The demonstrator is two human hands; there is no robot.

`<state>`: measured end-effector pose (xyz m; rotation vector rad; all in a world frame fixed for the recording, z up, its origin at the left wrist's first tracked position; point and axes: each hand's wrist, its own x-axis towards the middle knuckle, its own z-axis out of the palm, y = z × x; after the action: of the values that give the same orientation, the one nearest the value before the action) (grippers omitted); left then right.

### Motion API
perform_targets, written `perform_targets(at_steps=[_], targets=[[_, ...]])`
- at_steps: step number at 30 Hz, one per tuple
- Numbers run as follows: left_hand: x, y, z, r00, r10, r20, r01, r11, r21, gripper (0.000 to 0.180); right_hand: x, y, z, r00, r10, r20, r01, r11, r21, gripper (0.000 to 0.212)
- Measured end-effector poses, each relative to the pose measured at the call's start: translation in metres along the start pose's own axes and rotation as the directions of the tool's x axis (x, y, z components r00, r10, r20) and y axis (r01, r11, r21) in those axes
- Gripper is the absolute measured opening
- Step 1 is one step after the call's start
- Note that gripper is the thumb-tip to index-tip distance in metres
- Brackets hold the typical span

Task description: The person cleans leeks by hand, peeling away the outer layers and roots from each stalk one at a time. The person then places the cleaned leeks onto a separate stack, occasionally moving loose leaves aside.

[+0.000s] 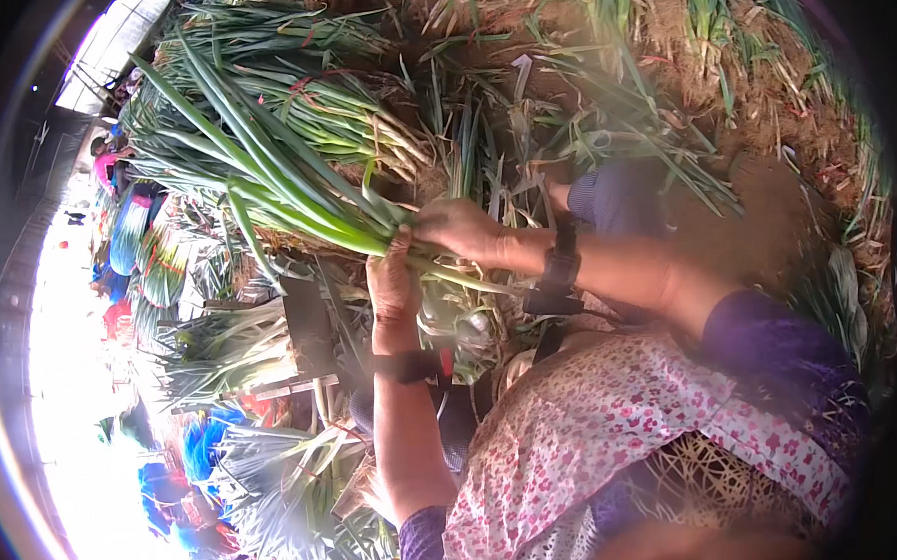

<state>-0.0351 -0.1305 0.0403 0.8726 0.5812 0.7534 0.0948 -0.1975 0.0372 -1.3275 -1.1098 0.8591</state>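
The left hand (395, 282) is closed around a clutch of green onions (289, 187), on the person's side of the heaped onion bundle (351, 109). Their long axis runs slantwise: leaves reach left across that bundle, pale stems point right, away from it. The right hand (458, 230), nearer the bundle's stem ends, has bent fingers against the stalks; whether it pinches them, I cannot tell.
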Motion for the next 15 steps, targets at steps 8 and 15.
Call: perform_targets(at_steps=[8, 15], targets=[[0.004, 0.056, -0.045, 0.970, 0.097, -0.224, -0.107, 0.994, -0.033, 0.024, -0.026, 0.020, -0.033, 0.963, 0.098, 0.253, -0.214, 0.846, 0.487, 0.018], [0.001, 0.100, -0.068, 0.853, 0.248, -0.458, -0.254, 0.966, 0.051, 0.020, -0.076, 0.055, -0.128, 0.932, 0.255, 0.256, 0.002, 0.705, -0.710, 0.026]])
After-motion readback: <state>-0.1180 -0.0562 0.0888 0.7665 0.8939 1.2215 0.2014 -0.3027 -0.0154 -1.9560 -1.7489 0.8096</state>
